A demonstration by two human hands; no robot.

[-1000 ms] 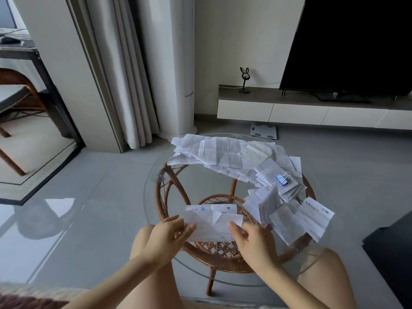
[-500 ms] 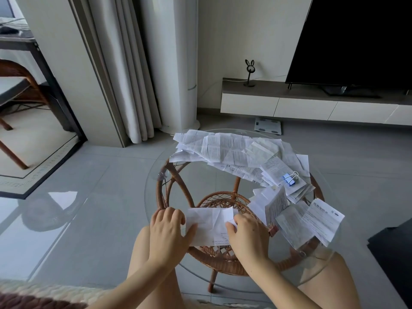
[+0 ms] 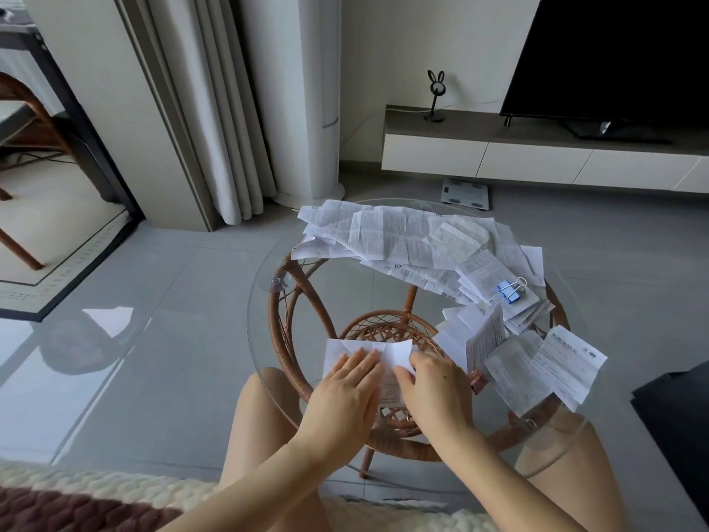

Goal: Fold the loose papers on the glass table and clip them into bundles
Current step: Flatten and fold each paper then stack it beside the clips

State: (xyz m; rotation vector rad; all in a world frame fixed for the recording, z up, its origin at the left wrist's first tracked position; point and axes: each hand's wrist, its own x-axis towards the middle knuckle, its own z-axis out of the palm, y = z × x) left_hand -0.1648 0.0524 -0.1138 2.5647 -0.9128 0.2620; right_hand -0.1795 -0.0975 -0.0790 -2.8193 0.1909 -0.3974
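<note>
A white folded paper (image 3: 399,353) lies on the near part of the round glass table (image 3: 264,339). My left hand (image 3: 345,389) presses flat on its left half with straight fingers. My right hand (image 3: 433,385) covers its right half, fingers curled down on the paper's edge. A heap of loose printed papers (image 3: 387,236) spreads across the far side of the table. At the right a bundle (image 3: 495,286) carries a blue binder clip (image 3: 508,291). More folded sheets (image 3: 529,362) lie right of my right hand.
The glass top rests on a rattan frame (image 3: 291,339) with a woven shelf below. My bare knees sit under the near rim. A TV (image 3: 614,59) on a low cabinet, a bathroom scale (image 3: 465,193) on the floor, curtains and a chair at the left surround the table.
The paper went from held up between both hands to lying on the glass. My left hand moved rightward over it and flattened; my right hand came down on its right part.
</note>
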